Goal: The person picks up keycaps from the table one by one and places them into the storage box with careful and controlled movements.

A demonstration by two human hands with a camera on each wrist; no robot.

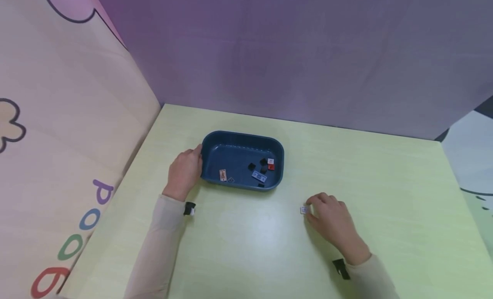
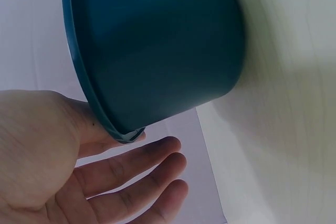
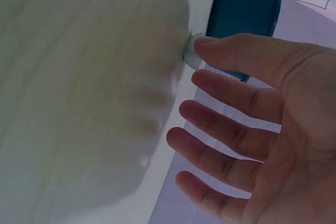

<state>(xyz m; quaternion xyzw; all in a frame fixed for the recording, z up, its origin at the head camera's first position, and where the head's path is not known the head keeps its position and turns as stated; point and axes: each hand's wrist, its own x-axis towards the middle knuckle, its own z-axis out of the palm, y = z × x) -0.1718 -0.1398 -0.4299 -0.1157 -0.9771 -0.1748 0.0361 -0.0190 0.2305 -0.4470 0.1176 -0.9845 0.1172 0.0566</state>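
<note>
On a pale green table [image 1: 385, 196] stands a dark blue tray [image 1: 215, 138], set toward the 11 o'clock part of the tabletop as the head camera sees it. The left hand [image 1: 185, 170] rests against the tray's end wall at its 9 o'clock side; in the left wrist view the fingers [image 2: 136, 174] lie straight and loosely spread beside the rim, holding nothing. Inside the tray lie several small flat pieces: an orange-marked piece [image 1: 222, 174] near 7 o'clock, a blue-and-white piece [image 1: 259, 176] near 5 o'clock, a red-and-white piece [image 1: 271, 163] and black pieces [image 1: 252, 166] toward 3 o'clock. The right hand [image 1: 331, 219] rests on the table at about 4 o'clock from the tray, well apart from it. A small white piece [image 1: 304, 210] lies on the table at the hand's 9 o'clock, touched by a fingertip; the right wrist view shows the other fingers [image 3: 231, 129] extended and spread, not closed round it.
</note>
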